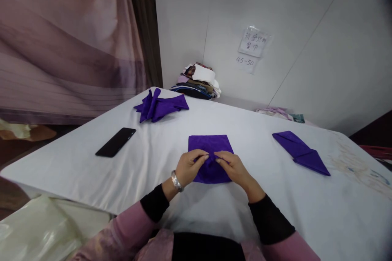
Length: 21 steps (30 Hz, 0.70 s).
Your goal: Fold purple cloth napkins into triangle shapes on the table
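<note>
Pinching small folds near the middle of a purple cloth (211, 142), the left hand (187, 167) and right hand (238, 168) face each other, fingertips closed and slightly apart. The cloth, roughly square with no clear long axis, lies on the table (76, 179) beneath both grips, neither hand evidently nearer. Both forearms converge from the near side, wrists angled inward.
</note>
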### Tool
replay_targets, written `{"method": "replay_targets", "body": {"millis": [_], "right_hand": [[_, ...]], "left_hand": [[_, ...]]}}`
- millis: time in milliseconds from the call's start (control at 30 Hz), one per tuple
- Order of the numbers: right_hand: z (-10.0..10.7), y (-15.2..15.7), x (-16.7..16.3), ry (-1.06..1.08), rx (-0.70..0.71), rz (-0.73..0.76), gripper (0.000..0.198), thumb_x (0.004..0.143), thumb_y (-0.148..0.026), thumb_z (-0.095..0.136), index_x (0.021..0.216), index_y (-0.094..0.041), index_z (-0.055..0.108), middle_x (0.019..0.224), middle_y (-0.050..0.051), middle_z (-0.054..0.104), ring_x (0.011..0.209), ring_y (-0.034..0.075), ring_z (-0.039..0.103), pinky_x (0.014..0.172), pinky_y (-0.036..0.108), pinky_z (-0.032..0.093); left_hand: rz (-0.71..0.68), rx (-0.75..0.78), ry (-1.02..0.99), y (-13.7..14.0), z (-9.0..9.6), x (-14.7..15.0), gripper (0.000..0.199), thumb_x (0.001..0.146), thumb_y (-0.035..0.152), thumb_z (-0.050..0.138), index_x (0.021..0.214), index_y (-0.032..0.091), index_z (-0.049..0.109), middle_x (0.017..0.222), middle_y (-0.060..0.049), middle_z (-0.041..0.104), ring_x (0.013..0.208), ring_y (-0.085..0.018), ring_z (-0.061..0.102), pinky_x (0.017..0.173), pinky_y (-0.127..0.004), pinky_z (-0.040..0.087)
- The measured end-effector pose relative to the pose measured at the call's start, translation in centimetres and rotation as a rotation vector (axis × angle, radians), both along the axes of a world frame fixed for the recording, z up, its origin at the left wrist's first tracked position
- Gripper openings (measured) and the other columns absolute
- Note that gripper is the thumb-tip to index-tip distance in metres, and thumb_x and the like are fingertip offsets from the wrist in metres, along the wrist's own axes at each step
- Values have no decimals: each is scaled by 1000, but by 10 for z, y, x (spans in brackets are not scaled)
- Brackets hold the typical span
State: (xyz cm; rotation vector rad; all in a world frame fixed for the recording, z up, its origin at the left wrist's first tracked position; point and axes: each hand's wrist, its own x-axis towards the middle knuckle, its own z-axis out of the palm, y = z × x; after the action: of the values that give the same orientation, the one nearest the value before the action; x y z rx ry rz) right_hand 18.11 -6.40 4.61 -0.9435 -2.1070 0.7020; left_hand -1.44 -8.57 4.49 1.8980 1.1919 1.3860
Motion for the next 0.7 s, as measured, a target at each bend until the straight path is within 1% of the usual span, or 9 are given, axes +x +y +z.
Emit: {"method": "replay_targets", "body": {"millis": [67, 133, 267, 333, 400, 500, 567, 633, 700], "right_hand": [[11, -2, 4, -2, -75, -19, 21, 88, -30, 46, 80, -20, 63, 76, 1, 62, 72, 15, 55, 69, 29, 44], [23, -4, 8, 17, -137, -21, 28, 88, -32, 45, 67, -19, 57, 63, -2, 51, 60, 12, 46, 58, 25, 37], [38, -10, 13, 151, -265, -23, 33, 86, -33, 48, 57, -18, 48, 57, -5, 37, 56, 10, 35, 53, 24, 29], [36, -8, 16, 328, -344, -78, 31, 82, -31, 56, 56, -17, 49, 55, -5, 38, 55, 9, 34, 52, 24, 28], [33, -2, 24, 553, -383, -179, 26, 77, -31, 61, 58, -16, 54, 56, -4, 44, 56, 10, 38, 53, 24, 31], [35, 15, 51, 801, -316, -323, 19, 77, -35, 58, 70, -17, 59, 67, -2, 55, 64, 11, 47, 59, 24, 39], [44, 26, 78, 963, -214, -434, 14, 74, -32, 59, 75, -18, 59, 74, -2, 58, 70, 12, 51, 64, 25, 43], [56, 29, 108, 1119, -92, -563, 12, 70, -28, 62, 75, -18, 58, 75, -3, 58, 68, 11, 53, 61, 24, 44], [66, 23, 134, 1139, 40, -661, 10, 72, -28, 60, 73, -19, 55, 72, -4, 56, 62, 10, 52, 54, 24, 44]], "left_hand": [[22, 113, 26, 1, 4, -5, 10, 83, 24, 56, 85, 22, 66, 79, 0, 69, 74, -13, 62, 71, -27, 49], [-15, 199, 44, 1, 10, -8, 11, 83, 21, 56, 86, 21, 66, 85, -2, 69, 80, -14, 63, 74, -28, 51], [-77, 305, 100, -6, 20, -5, 11, 82, 17, 56, 88, 21, 64, 90, -4, 67, 85, -14, 62, 76, -29, 51], [-73, 337, 131, -11, 24, -4, 11, 81, 15, 56, 88, 21, 63, 89, -3, 67, 85, -14, 62, 77, -30, 51], [-54, 353, 133, -13, 28, -9, 10, 81, 15, 56, 87, 21, 62, 88, -3, 67, 85, -15, 61, 78, -31, 50], [34, 329, 74, -4, 35, -32, 6, 82, 17, 55, 83, 20, 60, 87, -3, 65, 84, -15, 60, 77, -31, 49], [182, 281, -24, 7, 41, -57, 7, 83, 22, 53, 80, 19, 59, 84, -3, 64, 81, -15, 59, 75, -30, 48], [350, 247, -157, 17, 49, -82, 10, 82, 28, 54, 79, 19, 58, 83, -2, 62, 79, -15, 58, 73, -29, 48], [450, 272, -233, 21, 55, -102, 11, 79, 30, 57, 78, 20, 58, 82, 0, 61, 79, -15, 57, 75, -29, 47]]}}
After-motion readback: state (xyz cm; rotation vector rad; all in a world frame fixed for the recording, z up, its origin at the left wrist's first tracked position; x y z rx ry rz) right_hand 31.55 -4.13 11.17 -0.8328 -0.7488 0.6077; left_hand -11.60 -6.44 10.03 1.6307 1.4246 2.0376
